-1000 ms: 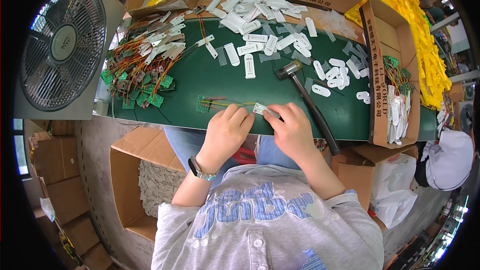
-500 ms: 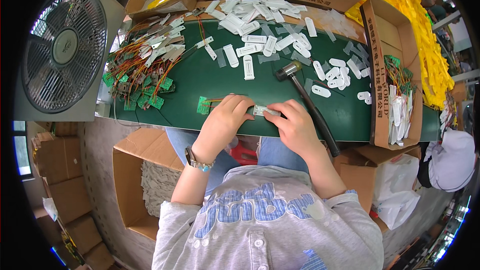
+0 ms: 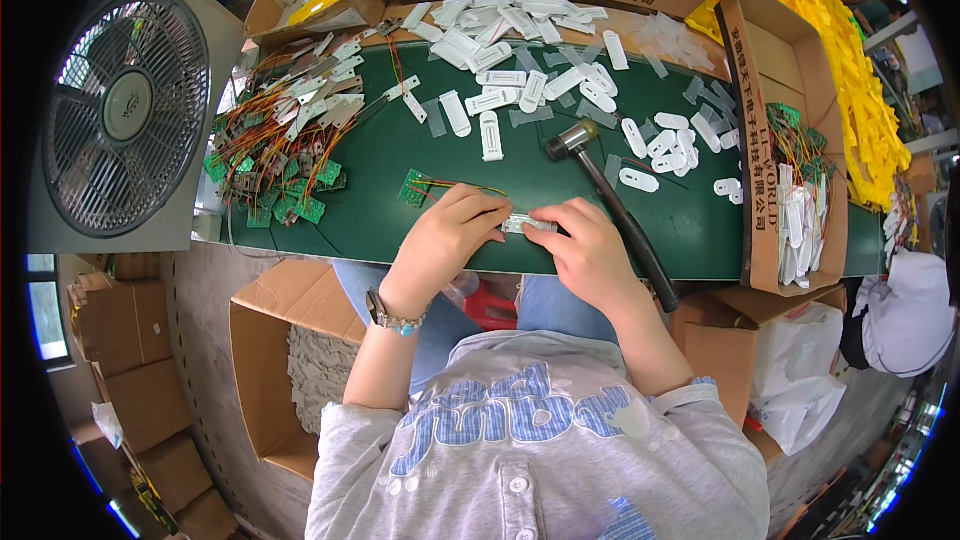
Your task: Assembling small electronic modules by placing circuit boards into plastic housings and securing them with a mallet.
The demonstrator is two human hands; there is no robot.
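Note:
Near the front edge of the green table, my left hand (image 3: 452,232) and my right hand (image 3: 587,242) grip a small pale rectangular plastic housing (image 3: 518,224) from its two ends. Fingers on both hands are closed around it, and the fingertips cover parts of it. Red and yellow wires run out past my left hand to a green circuit board (image 3: 414,188) lying on the table. Whether the wires join the housing is hidden by my left fingers. Just right of my right hand lies a hammer (image 3: 622,208) with a dark handle.
White plastic casings (image 3: 490,135) and small oval covers (image 3: 668,145) lie across the back and right. Wired circuit boards (image 3: 300,180) pile up at the left, beside a fan (image 3: 125,110). An open cardboard box (image 3: 757,140) on the right holds more wired parts.
The circuit board has shifted slightly, with more of its wires now showing beside my left hand. Both hands keep their hold on the housing. The view has tilted a little.

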